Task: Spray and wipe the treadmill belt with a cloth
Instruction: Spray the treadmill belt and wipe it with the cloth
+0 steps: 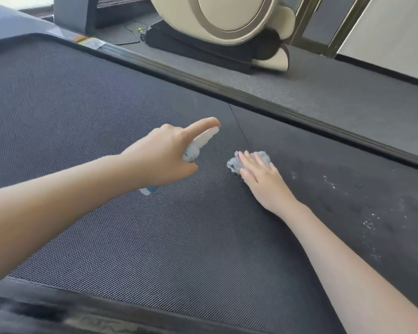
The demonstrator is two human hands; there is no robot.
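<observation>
1. Left hand (162,153): centre frame, my fingers curled round the bottle (198,145), index on its white pump head.
2. Right hand (261,174): fingers straight, pressing the cloth (234,163) flat on the belt (106,104), just right of centre.
3. Risk: the nozzle points near my right hand, so a spray may wet it rather than the belt. Droplets (369,222) at right could dry unwiped.
4. Materials: belt dark, fine-ribbed, matte; cloth grey, fuzzy, crumpled; bottle smooth plastic.

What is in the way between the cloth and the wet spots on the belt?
Nothing visible. The right hand presses the grey cloth flat on the treadmill belt; the droplets lie on bare belt to its right. The left hand holds the spray bottle on the other side.
</observation>
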